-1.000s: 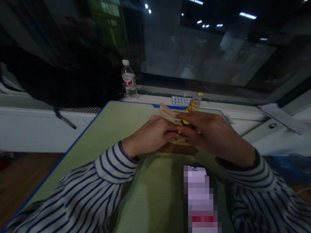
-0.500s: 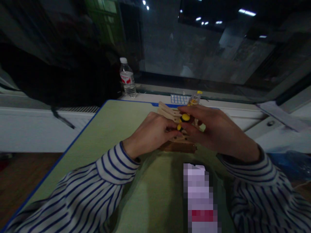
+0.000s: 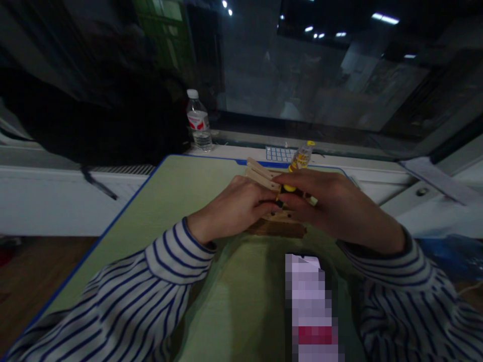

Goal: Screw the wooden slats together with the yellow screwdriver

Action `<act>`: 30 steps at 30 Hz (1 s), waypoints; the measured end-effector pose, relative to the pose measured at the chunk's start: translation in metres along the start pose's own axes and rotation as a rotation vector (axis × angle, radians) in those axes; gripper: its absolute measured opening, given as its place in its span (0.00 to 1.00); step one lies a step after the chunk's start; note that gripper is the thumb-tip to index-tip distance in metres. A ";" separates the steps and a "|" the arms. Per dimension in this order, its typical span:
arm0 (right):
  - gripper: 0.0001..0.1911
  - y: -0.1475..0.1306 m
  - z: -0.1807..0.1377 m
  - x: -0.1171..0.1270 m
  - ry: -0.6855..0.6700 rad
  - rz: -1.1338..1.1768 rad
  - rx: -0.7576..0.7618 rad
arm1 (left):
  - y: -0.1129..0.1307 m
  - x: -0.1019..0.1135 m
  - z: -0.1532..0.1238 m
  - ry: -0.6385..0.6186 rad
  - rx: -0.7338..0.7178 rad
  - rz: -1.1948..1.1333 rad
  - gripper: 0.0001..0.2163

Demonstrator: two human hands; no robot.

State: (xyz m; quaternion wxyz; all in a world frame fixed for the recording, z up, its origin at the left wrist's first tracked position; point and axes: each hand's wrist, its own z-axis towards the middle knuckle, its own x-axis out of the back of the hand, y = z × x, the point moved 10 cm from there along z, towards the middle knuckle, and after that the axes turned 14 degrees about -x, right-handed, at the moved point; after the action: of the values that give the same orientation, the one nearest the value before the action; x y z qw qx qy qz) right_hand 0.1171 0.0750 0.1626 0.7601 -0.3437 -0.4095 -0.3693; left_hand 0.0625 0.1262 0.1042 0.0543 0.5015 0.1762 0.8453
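Note:
My left hand is closed, its thumb and forefinger pinched at the lower left end of a small yellow-and-black piece. My right hand is also closed, with its thumb and fingers round the upper right part of that piece. Most of it is hidden by my fingers, and its kind cannot be made out. Just beneath and behind both hands is a light wooden frame of angled slats with small holes. A brown wooden strip lies along its near side.
The green tabletop has a blue edge. In front of me lies a blurred-out pale object. A water bottle stands on the sill, and a yellow-capped clear bottle is behind my right hand. Dark cloth hangs at left.
My right hand has turned slightly, so less of the yellow on the piece shows. My left hand stays nearly in place at the wooden frame.

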 end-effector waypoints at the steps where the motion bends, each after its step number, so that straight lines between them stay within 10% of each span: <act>1: 0.12 0.000 0.000 0.000 0.004 -0.003 -0.001 | 0.000 0.000 0.000 -0.001 -0.003 -0.012 0.10; 30: 0.14 -0.001 -0.002 0.001 -0.021 0.032 0.004 | -0.001 0.001 -0.001 -0.007 -0.012 0.119 0.09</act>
State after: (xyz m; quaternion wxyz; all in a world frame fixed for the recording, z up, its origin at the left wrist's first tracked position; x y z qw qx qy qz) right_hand 0.1174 0.0728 0.1629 0.7625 -0.3523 -0.4125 -0.3526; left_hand 0.0609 0.1270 0.1044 0.0072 0.5136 0.1409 0.8464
